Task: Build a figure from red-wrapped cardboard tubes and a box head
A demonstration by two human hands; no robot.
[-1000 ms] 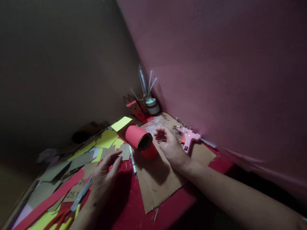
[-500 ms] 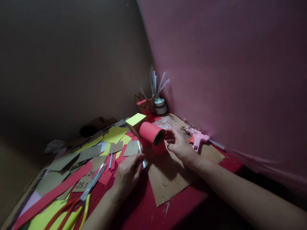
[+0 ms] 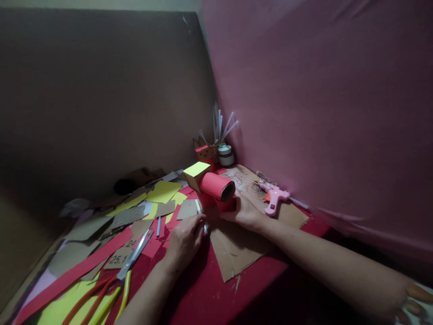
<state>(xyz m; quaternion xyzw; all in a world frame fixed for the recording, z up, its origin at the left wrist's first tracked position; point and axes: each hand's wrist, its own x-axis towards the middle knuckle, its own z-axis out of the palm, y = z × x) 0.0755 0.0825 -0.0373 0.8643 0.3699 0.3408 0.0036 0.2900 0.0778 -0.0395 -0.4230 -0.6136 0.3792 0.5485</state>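
A cardboard model stands mid-table: a brown box with a yellow top (image 3: 196,169), a red-covered cardboard tube (image 3: 216,186) lying sideways against it, and red parts below. My right hand (image 3: 245,212) has its fingers around the lower red part (image 3: 226,206), under the tube's open end. Some of those fingers are hidden behind the model. My left hand (image 3: 186,237) is closed to the left of the model. A thin white stick (image 3: 198,206) shows above and below its pinched fingertips. Under the model lies a flat cardboard sheet (image 3: 233,257).
Scissors (image 3: 130,262) with red and yellow handles lie left of my left hand, among red, yellow and cardboard scraps (image 3: 164,191). A pink glue gun (image 3: 275,197) lies to the right near the pink wall. A white jar (image 3: 225,155) and upright sticks (image 3: 218,124) stand in the back corner.
My right hand has moved in from beside the tube's open end to the lower red part and closed on it. My left hand stays at the white stick. The view has shifted slightly.
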